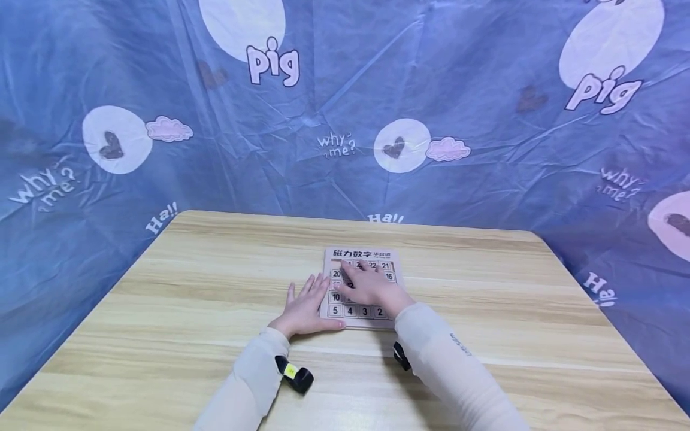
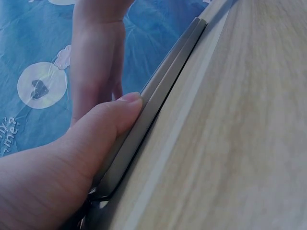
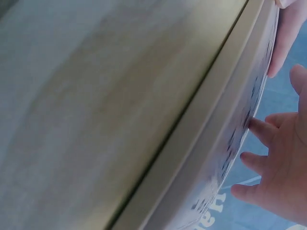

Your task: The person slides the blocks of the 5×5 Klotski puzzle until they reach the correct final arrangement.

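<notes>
A flat, light-coloured sliding number puzzle (image 1: 372,324) lies on the wooden table, with rows of numbered tiles and dark printed characters along its far edge. My left hand (image 1: 307,311) braces its near-left corner: spread fingers lie along the left side while the thumb (image 2: 128,103) presses against the near edge. Over the tiles is my right hand (image 1: 372,287), fingers spread, hiding the middle of the grid. In the right wrist view, a fingertip (image 3: 252,123) of this hand meets the tile face. A brownish slot (image 1: 336,261) shows at the grid's far-left corner.
The wooden table (image 1: 215,269) stretches around the puzzle on all sides. Behind it hangs a wrinkled blue cloth (image 1: 323,90) printed with words, circles and clouds. Black wrist devices (image 1: 296,377) are strapped over the pale sleeves (image 1: 453,359).
</notes>
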`<state>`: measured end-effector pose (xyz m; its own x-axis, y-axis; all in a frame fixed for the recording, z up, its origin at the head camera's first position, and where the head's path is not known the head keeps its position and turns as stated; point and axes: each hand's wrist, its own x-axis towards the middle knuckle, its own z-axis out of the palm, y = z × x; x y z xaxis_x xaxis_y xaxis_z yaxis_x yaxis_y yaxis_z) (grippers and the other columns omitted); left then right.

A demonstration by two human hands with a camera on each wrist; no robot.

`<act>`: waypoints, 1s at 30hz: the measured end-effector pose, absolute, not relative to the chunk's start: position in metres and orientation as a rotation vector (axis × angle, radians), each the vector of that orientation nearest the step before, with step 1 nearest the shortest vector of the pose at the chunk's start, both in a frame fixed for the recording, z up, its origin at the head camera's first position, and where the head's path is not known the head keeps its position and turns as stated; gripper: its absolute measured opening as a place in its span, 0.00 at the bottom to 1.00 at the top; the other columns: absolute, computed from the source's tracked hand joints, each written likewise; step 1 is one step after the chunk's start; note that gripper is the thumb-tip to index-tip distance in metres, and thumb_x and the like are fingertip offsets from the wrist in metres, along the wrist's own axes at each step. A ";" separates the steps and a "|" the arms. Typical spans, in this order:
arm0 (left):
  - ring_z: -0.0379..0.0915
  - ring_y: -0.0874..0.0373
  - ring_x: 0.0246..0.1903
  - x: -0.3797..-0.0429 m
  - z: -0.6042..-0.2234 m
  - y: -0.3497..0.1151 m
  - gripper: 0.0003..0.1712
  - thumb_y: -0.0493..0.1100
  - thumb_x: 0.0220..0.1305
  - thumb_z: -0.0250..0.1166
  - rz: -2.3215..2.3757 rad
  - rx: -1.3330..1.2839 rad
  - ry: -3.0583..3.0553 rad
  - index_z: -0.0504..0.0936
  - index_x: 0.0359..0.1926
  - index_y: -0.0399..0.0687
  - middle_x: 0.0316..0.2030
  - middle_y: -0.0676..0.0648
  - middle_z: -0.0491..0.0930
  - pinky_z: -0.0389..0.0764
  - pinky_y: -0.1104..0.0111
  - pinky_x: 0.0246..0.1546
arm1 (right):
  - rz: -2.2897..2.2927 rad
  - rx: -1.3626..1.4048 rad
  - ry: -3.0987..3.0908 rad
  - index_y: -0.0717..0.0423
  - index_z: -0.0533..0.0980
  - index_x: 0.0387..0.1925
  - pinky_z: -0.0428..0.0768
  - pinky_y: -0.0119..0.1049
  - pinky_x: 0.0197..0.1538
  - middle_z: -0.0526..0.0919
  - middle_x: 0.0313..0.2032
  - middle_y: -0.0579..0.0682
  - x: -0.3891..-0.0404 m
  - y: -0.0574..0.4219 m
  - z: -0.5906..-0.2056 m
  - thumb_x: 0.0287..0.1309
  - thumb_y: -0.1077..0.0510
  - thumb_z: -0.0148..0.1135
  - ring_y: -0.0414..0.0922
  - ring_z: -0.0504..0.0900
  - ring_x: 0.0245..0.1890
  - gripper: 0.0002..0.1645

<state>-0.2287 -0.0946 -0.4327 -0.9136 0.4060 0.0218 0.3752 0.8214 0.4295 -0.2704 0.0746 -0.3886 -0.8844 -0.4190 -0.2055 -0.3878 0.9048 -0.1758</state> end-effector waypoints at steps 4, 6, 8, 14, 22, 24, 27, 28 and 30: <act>0.34 0.48 0.62 -0.229 -0.434 -0.095 0.62 0.76 0.36 0.54 0.665 0.628 2.938 0.48 0.65 0.43 0.64 0.41 0.43 0.28 0.45 0.54 | -0.226 -0.607 2.828 0.48 0.45 0.65 0.39 0.55 0.58 0.53 0.62 0.50 -0.270 0.079 -0.389 0.55 0.31 0.34 0.53 0.42 0.62 0.42; 0.34 0.48 0.62 -0.230 -0.434 -0.095 0.62 0.76 0.35 0.54 0.667 0.628 2.936 0.47 0.65 0.43 0.64 0.41 0.43 0.28 0.46 0.54 | -0.250 -0.614 2.836 0.49 0.45 0.65 0.40 0.55 0.58 0.54 0.62 0.51 -0.270 0.082 -0.389 0.55 0.32 0.34 0.54 0.43 0.62 0.42; 0.34 0.48 0.62 -0.229 -0.433 -0.095 0.62 0.76 0.35 0.54 0.676 0.626 2.932 0.47 0.65 0.44 0.64 0.41 0.43 0.28 0.46 0.54 | -0.277 -0.627 2.851 0.49 0.45 0.65 0.41 0.56 0.58 0.55 0.62 0.51 -0.268 0.085 -0.390 0.56 0.32 0.35 0.54 0.44 0.62 0.42; 0.34 0.47 0.62 -0.228 -0.433 -0.095 0.62 0.75 0.35 0.56 0.679 0.637 2.942 0.48 0.65 0.43 0.64 0.40 0.44 0.29 0.45 0.54 | -0.286 -0.811 2.851 0.51 0.45 0.65 0.43 0.56 0.57 0.55 0.62 0.51 -0.246 0.090 -0.390 0.57 0.34 0.34 0.54 0.47 0.62 0.41; 0.34 0.48 0.62 -0.228 -0.433 -0.095 0.59 0.72 0.39 0.58 0.629 0.649 2.951 0.47 0.65 0.44 0.64 0.41 0.43 0.29 0.45 0.54 | -0.266 -1.137 2.719 0.52 0.49 0.65 0.47 0.57 0.57 0.57 0.60 0.51 -0.198 0.085 -0.386 0.57 0.34 0.33 0.53 0.50 0.61 0.40; 0.35 0.48 0.62 -0.228 -0.433 -0.095 0.60 0.71 0.38 0.59 0.618 0.641 2.961 0.47 0.65 0.44 0.64 0.41 0.44 0.30 0.44 0.54 | -0.253 -1.169 2.710 0.51 0.50 0.64 0.48 0.57 0.56 0.58 0.60 0.50 -0.190 0.085 -0.386 0.57 0.35 0.35 0.53 0.51 0.61 0.39; 0.35 0.48 0.62 -0.227 -0.433 -0.095 0.61 0.72 0.36 0.58 0.622 0.636 2.964 0.48 0.65 0.44 0.64 0.41 0.44 0.31 0.44 0.54 | -0.225 -1.185 2.719 0.50 0.51 0.64 0.49 0.57 0.56 0.59 0.60 0.51 -0.186 0.085 -0.387 0.57 0.35 0.36 0.53 0.51 0.61 0.38; 0.35 0.48 0.62 -0.227 -0.433 -0.095 0.61 0.73 0.36 0.58 0.623 0.637 2.965 0.48 0.65 0.44 0.64 0.40 0.44 0.31 0.44 0.54 | -0.217 -1.183 2.724 0.50 0.51 0.64 0.49 0.58 0.56 0.59 0.60 0.51 -0.185 0.085 -0.387 0.57 0.35 0.36 0.53 0.51 0.61 0.38; 0.35 0.48 0.62 -0.227 -0.433 -0.095 0.61 0.73 0.36 0.58 0.634 0.641 2.965 0.48 0.65 0.44 0.64 0.41 0.44 0.30 0.44 0.54 | -0.212 -1.177 2.730 0.50 0.50 0.64 0.49 0.58 0.56 0.59 0.60 0.52 -0.186 0.084 -0.387 0.57 0.34 0.36 0.53 0.51 0.60 0.39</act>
